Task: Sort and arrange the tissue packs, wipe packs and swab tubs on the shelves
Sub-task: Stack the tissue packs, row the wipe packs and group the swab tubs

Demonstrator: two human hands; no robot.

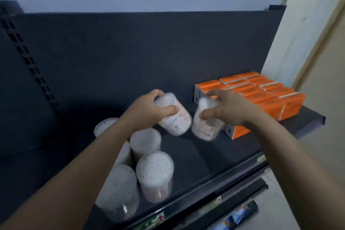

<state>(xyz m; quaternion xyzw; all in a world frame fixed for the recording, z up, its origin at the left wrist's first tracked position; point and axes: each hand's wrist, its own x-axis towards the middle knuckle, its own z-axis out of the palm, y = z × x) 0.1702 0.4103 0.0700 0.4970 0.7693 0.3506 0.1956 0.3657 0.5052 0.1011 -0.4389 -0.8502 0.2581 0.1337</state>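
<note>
Two swab tubs sit in our grasp at the centre of the head view. Our left hand (pixel 149 106) grips the first tub (pixel 175 119), fingers curled over its top and thumb across its labelled side, holding it tilted above the dark shelf (pixel 205 157). Our right hand (pixel 227 110) clasps the second tub (pixel 207 123), which is blurred and lies just beside the first and close to the orange tissue packs (pixel 265 97) stacked in rows at the right of the frame. We cannot tell whether either tub's base touches the shelf. Several standing tubs (pixel 155 172) cluster at the lower left, some hidden under our left forearm.

We judge three risks from here. The two held tubs are near enough to knock together if both come down at once. The second tub could shove the nearest orange pack out of line. Our left forearm passes right over the cluster, so a low pull back could tip a tub off the front edge
</note>
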